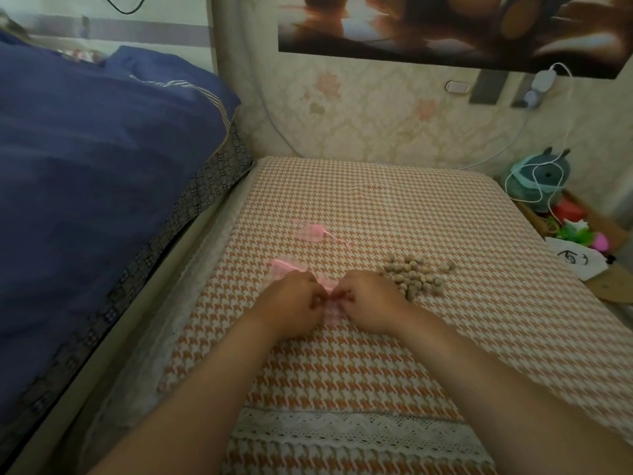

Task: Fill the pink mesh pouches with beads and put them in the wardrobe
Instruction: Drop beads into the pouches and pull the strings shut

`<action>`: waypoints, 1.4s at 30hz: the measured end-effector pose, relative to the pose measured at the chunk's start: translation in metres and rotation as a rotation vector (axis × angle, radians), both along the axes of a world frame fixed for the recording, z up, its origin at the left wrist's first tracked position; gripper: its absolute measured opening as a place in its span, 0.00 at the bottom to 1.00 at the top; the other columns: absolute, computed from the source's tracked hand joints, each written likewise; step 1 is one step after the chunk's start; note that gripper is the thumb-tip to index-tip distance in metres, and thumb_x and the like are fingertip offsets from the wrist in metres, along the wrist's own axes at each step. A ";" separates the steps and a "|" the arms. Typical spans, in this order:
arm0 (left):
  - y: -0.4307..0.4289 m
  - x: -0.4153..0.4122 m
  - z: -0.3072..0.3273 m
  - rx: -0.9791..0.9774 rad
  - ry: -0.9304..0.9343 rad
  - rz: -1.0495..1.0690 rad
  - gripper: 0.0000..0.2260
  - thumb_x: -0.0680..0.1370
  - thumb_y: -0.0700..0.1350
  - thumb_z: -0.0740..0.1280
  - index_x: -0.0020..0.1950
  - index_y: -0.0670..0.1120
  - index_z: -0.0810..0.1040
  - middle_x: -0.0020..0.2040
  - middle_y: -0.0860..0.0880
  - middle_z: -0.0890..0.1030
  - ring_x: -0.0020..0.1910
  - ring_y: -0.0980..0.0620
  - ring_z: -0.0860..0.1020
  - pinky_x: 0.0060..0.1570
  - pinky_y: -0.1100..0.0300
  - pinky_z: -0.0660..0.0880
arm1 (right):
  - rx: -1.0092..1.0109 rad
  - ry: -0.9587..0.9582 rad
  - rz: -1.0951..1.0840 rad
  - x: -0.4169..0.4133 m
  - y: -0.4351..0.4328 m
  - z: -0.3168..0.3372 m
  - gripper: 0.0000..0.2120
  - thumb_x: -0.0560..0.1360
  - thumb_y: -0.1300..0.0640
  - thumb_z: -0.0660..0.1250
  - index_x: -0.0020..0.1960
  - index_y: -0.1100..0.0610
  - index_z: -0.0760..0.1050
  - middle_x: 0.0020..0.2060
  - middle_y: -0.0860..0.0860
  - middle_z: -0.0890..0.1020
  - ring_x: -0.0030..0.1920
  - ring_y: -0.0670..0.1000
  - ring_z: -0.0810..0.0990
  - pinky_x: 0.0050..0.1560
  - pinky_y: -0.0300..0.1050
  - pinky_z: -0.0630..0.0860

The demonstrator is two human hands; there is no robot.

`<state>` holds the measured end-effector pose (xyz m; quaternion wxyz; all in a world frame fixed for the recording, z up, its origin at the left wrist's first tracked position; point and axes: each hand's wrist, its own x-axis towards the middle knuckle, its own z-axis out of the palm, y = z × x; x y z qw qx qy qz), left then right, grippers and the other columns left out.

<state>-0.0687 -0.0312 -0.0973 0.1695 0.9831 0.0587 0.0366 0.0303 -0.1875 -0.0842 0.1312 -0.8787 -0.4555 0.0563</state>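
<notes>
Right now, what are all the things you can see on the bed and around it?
held pouch: one, pink mesh, pinched between both hands
near pouch: one, pink mesh, on the cloth just beyond the left hand
far pouch: one, pink mesh, on the cloth farther back
beads: one loose pile, tan, on the cloth beside the right hand
cloth: one, orange and white check, covers the surface
quilt: one, dark blue, on the left
charger: one, white, on the wall at the right
left hand: one, pinches the held pouch
right hand: one, pinches the held pouch
</notes>
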 end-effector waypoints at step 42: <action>-0.007 0.040 0.040 -0.685 -0.354 0.199 0.22 0.80 0.47 0.67 0.71 0.58 0.64 0.48 0.52 0.81 0.40 0.54 0.81 0.33 0.62 0.76 | 0.756 0.745 -0.367 0.038 0.018 0.052 0.18 0.75 0.71 0.71 0.59 0.55 0.72 0.45 0.59 0.85 0.38 0.52 0.86 0.35 0.44 0.80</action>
